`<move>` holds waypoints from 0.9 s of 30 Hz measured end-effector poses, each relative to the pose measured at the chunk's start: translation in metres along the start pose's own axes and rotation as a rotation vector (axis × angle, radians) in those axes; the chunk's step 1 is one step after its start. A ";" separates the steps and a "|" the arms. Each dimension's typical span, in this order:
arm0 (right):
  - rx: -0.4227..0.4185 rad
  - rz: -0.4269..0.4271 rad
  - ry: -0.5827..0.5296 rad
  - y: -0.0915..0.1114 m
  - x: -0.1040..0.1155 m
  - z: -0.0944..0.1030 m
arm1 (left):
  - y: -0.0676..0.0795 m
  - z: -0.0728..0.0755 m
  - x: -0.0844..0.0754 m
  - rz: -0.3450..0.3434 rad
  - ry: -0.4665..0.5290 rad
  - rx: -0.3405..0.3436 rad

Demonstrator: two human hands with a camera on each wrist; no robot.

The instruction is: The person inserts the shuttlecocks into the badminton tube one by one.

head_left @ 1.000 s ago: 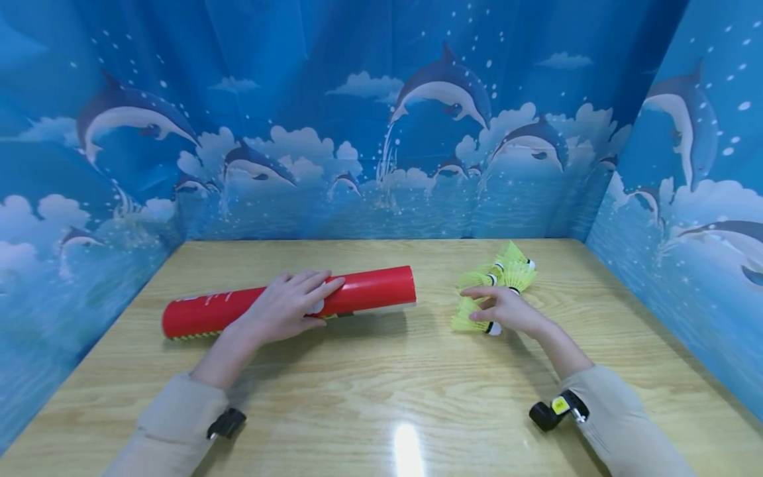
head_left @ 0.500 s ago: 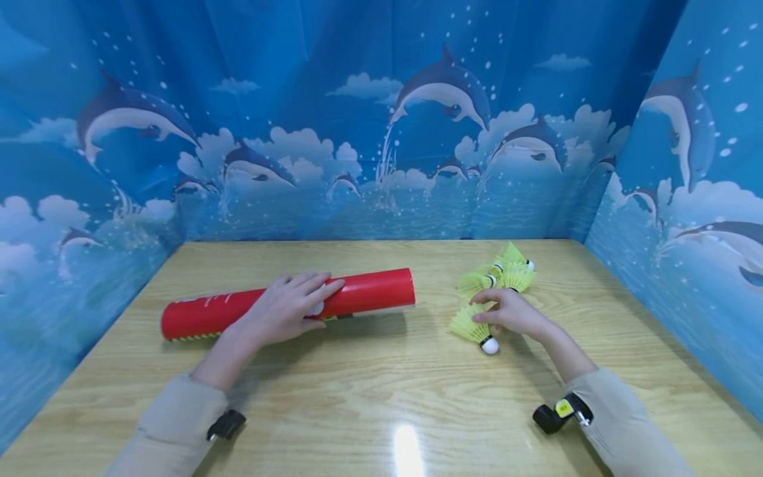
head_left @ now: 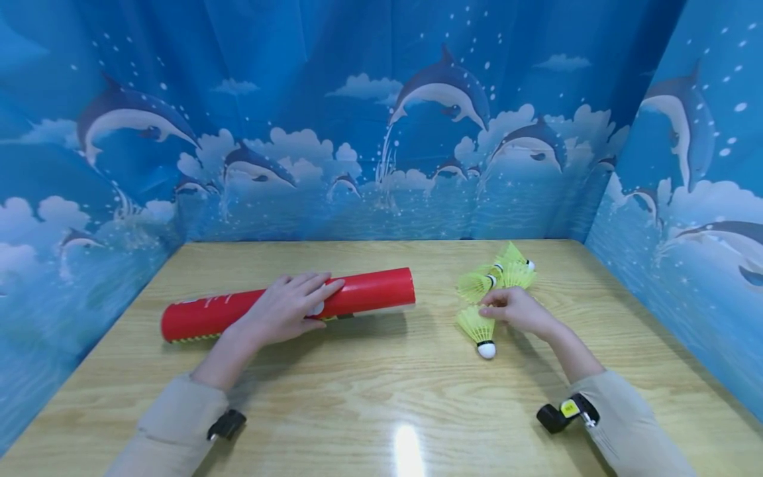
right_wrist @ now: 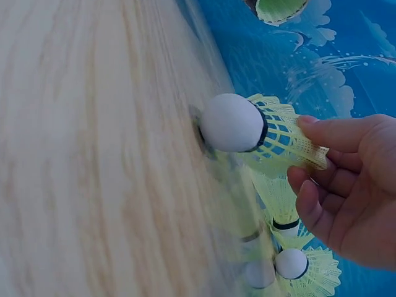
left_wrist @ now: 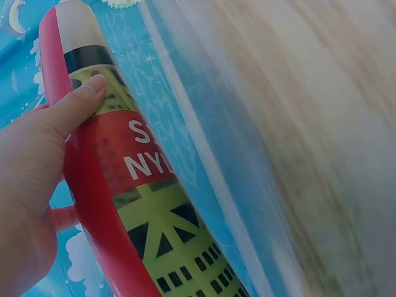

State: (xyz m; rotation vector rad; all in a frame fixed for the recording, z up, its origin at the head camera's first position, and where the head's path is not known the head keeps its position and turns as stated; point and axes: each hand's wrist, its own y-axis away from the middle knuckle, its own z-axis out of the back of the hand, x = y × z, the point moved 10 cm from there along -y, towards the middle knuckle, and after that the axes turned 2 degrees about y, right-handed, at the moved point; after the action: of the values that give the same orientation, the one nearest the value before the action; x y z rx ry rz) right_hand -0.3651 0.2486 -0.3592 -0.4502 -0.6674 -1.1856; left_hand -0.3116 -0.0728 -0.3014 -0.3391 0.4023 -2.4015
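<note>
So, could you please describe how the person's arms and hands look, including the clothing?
The left hand and right hand are bare, without gloves. The left sleeve and right sleeve are plain light beige and stop short of the hands. Each cuff carries a small black device; the right device has a bright yellow label.

There is room between the red tube (head_left: 372,290) and the pinched shuttlecock (head_left: 477,324), with clustered shuttlecocks (head_left: 514,275) blocking behind it.

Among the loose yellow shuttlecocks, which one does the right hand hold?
The front shuttlecock, its white tip foremost: the right hand pinches its skirt, while the others lie clustered farther back.
</note>
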 end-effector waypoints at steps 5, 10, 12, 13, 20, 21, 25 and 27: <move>-0.033 -0.040 -0.124 0.001 0.001 0.004 | 0.000 0.000 0.000 0.005 -0.001 0.009; -0.071 -0.059 -0.224 0.000 0.006 0.007 | -0.001 0.001 0.000 0.013 -0.001 0.017; -0.082 -0.061 -0.249 -0.001 0.009 0.007 | -0.001 0.001 -0.001 0.013 0.002 0.016; -0.090 -0.065 -0.262 -0.002 0.010 0.006 | -0.001 0.002 -0.001 0.013 0.003 0.015; -0.157 -0.045 -0.323 -0.006 0.026 0.007 | -0.001 0.001 -0.001 0.008 0.003 0.014; -0.168 -0.034 -0.337 -0.006 0.030 0.008 | -0.001 0.001 -0.001 0.006 0.003 0.014; -0.211 0.004 -0.424 -0.008 0.043 0.007 | -0.001 0.001 -0.001 0.001 0.008 0.016; -0.230 0.029 -0.487 -0.009 0.049 0.006 | -0.001 0.001 -0.001 0.001 0.007 0.018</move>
State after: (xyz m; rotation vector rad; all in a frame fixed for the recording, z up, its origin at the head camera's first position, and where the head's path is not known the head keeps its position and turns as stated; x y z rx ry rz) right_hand -0.3645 0.2152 -0.3220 -0.9580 -0.9395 -1.1366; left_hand -0.3113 -0.0714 -0.3002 -0.3222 0.3837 -2.4050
